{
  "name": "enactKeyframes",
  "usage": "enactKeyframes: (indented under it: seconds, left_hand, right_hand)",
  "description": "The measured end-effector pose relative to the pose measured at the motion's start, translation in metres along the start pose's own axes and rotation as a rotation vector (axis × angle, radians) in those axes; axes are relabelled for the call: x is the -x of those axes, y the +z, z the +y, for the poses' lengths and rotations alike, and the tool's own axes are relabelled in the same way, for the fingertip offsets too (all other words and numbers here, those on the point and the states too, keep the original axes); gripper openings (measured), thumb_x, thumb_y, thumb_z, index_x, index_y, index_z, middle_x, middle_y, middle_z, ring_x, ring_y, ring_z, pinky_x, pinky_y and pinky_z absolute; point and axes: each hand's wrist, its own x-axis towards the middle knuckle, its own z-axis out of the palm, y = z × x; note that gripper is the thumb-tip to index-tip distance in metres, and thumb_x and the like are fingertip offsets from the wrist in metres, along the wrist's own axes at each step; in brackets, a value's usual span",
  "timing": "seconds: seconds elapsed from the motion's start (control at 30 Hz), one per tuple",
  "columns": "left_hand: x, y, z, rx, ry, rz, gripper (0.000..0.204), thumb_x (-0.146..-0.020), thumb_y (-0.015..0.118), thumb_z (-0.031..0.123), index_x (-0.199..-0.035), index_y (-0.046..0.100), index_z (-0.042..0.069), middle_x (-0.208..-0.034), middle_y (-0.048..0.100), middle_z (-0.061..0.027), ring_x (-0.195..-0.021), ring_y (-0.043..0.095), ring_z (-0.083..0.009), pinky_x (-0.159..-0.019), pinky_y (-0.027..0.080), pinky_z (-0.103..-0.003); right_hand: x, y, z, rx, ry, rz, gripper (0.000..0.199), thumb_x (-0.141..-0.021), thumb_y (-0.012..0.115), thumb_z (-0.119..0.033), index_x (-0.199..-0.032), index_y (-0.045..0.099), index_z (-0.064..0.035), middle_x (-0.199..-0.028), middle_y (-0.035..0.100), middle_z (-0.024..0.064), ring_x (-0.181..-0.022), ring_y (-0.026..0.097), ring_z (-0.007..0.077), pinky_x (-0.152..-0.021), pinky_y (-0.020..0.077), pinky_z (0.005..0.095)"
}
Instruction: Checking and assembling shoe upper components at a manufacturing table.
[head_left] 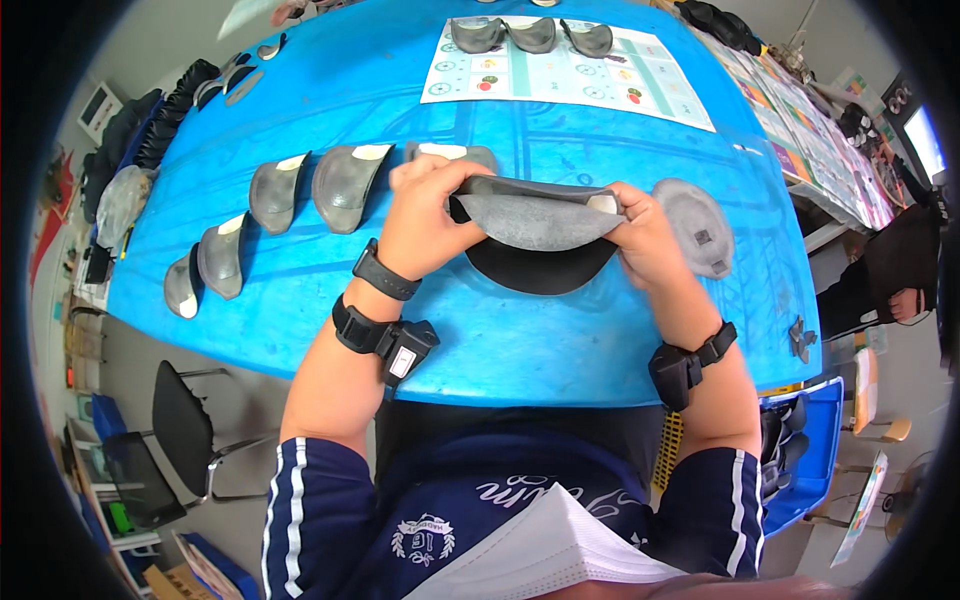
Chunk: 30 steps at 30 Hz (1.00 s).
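Observation:
A curved grey felt-like piece with a black layer below it [537, 222] is held above the table, between both my hands. My left hand [435, 212] pinches its left end, fingers closed and thumb in front. Its right end, with a small white patch, is gripped by my right hand [645, 235]. Just beyond my left hand, a similar grey piece [478, 155] is partly hidden. Several curved grey pieces with pale tabs, such as the curved grey pad [345, 190], stand to the left. A rounded grey pad [697, 228] with a dark square lies beside my right hand.
The table has a blue cover [330, 300]. Toward its far side, a printed sheet [560, 85] has three grey pieces along its top. Small dark scraps [801, 340] sit near the right edge. Below it stands a blue bin [815, 440]; a chair [185, 430] is at lower left.

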Motion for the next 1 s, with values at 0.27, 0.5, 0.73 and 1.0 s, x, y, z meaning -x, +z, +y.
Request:
enactKeyframes:
  seconds: [0.27, 0.5, 0.73, 1.0]
  left_hand:
    - [0.005, -0.002, -0.015, 0.884, -0.506, -0.223, 0.024, -0.068, 0.064, -0.004, -0.092, 0.061, 0.001, -0.084, 0.060, 0.0014, -0.077, 0.054, -0.0064, -0.070, 0.044, -0.021]
    - [0.004, -0.027, -0.033, 0.925, -0.392, -0.318, 0.021, -0.083, 0.056, 0.004, -0.103, 0.062, -0.001, -0.084, 0.064, -0.0018, -0.072, 0.057, -0.0059, -0.063, 0.046, -0.020]
    - [0.002, 0.001, -0.012, 1.034, -0.368, -0.277, 0.008, -0.081, 0.058, 0.003, -0.087, 0.054, 0.005, -0.083, 0.055, 0.0039, -0.077, 0.049, -0.0028, -0.069, 0.041, -0.018]
    - [0.001, -0.031, -0.018, 0.953, -0.343, -0.429, 0.020, -0.083, 0.053, 0.002, -0.101, 0.059, -0.003, -0.090, 0.063, -0.0025, -0.084, 0.057, -0.0080, -0.075, 0.045, -0.022]
  right_hand:
    - [0.005, 0.010, -0.010, 0.035, -0.020, -0.043, 0.023, -0.072, 0.063, 0.005, -0.094, 0.060, -0.0006, -0.089, 0.063, 0.0045, -0.081, 0.057, 0.0095, -0.074, 0.0451, 0.0239]
    - [0.010, 0.011, -0.031, -0.078, 0.096, -0.156, 0.027, -0.079, 0.058, -0.001, -0.106, 0.058, 0.0030, -0.091, 0.063, 0.0055, -0.081, 0.059, 0.0112, -0.071, 0.0465, 0.0226]
    - [0.007, 0.010, -0.016, 0.041, -0.034, -0.075, 0.016, -0.075, 0.061, 0.001, -0.091, 0.060, -0.0007, -0.086, 0.063, 0.0033, -0.077, 0.057, 0.0079, -0.068, 0.0450, 0.0210]
    - [0.009, 0.019, -0.032, 0.048, 0.031, -0.104, 0.007, -0.076, 0.063, 0.000, -0.081, 0.059, -0.0019, -0.077, 0.060, -0.0002, -0.071, 0.053, 0.0051, -0.064, 0.0428, 0.0202]
